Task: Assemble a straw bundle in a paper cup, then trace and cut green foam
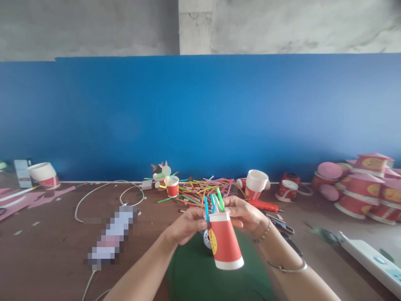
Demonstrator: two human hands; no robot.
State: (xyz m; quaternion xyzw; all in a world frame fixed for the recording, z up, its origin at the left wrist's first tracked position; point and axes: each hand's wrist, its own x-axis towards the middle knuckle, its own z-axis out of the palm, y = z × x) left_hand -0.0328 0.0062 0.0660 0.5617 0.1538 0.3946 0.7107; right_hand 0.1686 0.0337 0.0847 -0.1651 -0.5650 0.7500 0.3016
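Note:
A red paper cup [226,242] with white bands and a yellow printed emblem hangs between my hands, narrow end up and slightly tilted. Blue [206,205] and green straws [220,198] stick up around its top. My left hand [189,225] is closed at the cup's upper left, thumb and fingertips pinching the blue straw against its side. On the upper right, the fingers of my right hand [242,212] are closed on the cup's edge, close to the green straws. Below the cup lies a dark green round mat [194,271]. A roll of tape [207,240] is partly hidden behind the cup.
A heap of coloured straws [200,190] lies beyond my hands. White-and-red cups [256,184] stand near the blue partition [188,117]. Stacked red cup models [360,188] and a power strip [372,259] are on the right. A blurred-out device [112,236] with a cable lies left.

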